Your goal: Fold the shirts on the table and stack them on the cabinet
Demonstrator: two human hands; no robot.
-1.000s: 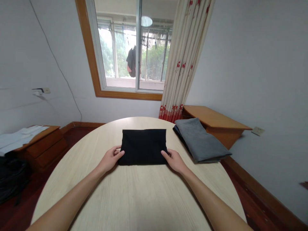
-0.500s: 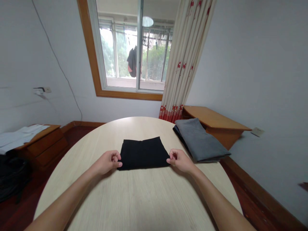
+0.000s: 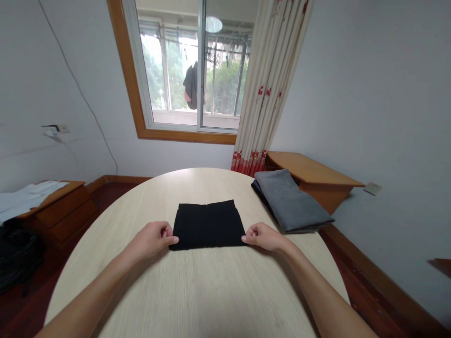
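Round tabletop [image 3: 211,291] carries it all. Gray cloth [image 3: 292,202], folded over darker fabric, sits at 1–2 o'clock from the right hand, just apart; would crowd that side. Black cloth [image 3: 207,225], folded, lies flat mid-tabletop, long axis 9-to-3. It's between the hands, both equally near: 3 o'clock from left hand [image 3: 155,237], 9 from right hand [image 3: 264,236]. Each pinches a near corner, thumb on top.
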